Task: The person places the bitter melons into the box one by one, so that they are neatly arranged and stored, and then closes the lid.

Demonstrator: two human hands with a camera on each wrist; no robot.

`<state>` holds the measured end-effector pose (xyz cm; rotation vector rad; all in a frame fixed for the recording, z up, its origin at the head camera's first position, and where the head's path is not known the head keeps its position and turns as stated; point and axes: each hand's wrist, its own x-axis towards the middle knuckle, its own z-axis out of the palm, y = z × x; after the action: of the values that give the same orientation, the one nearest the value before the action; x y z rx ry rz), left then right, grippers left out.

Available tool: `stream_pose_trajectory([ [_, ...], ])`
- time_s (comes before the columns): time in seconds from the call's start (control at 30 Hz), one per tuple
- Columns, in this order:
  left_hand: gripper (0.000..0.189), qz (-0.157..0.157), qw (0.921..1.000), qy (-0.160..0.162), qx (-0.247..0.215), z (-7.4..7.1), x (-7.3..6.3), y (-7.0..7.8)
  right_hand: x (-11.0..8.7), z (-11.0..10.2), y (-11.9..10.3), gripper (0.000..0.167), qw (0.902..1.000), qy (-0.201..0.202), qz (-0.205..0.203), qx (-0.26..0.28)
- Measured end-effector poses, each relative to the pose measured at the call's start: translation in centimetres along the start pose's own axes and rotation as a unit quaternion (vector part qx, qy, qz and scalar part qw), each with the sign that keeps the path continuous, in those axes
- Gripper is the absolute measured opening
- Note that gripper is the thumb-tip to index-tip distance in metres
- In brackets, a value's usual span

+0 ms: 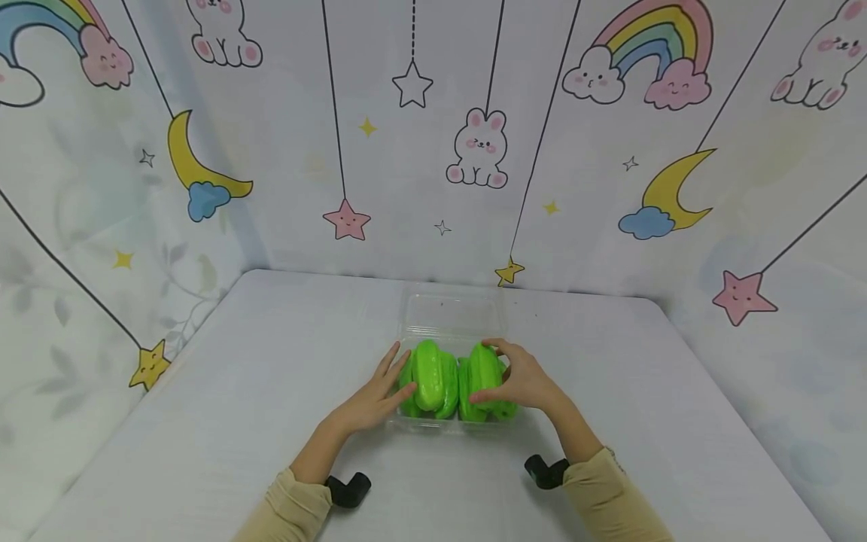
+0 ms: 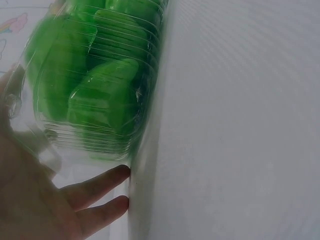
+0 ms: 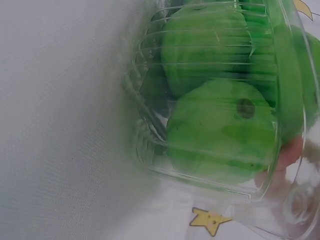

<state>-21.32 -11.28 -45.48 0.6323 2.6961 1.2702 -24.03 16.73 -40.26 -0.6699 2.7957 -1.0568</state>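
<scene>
A clear plastic clamshell box (image 1: pixel 433 425) holds several bright green, glossy, elongated lobed pieces that look like fruit or vegetables; their exact kind cannot be told. My right hand (image 1: pixel 524 378) grips one green piece (image 1: pixel 483 369) in the box's right half, thumb at its near end and fingers at its far end. On the left, my left hand (image 1: pixel 374 397) lies with spread fingers against the box's side, its thumb near another green piece (image 1: pixel 428 376). Through the ribbed wall in the right wrist view, a rounded green end (image 3: pixel 220 132) with a brown spot shows.
The box's transparent lid (image 1: pixel 452 315) lies folded back behind it on the white table (image 1: pixel 284 346). Walls printed with rabbits, moons and stars (image 1: pixel 347 220) stand around the table. A black wrist mount (image 1: pixel 348 491) sits at each sleeve.
</scene>
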Motion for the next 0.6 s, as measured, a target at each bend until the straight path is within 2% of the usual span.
stream_pose_trajectory([
  [0.6, 0.066, -0.001, 0.9998, 0.001, -0.017, -0.2, 0.0, 0.0, -0.6, -1.4, 0.2, 0.092, 0.9997, 0.022, 0.008, 0.006],
])
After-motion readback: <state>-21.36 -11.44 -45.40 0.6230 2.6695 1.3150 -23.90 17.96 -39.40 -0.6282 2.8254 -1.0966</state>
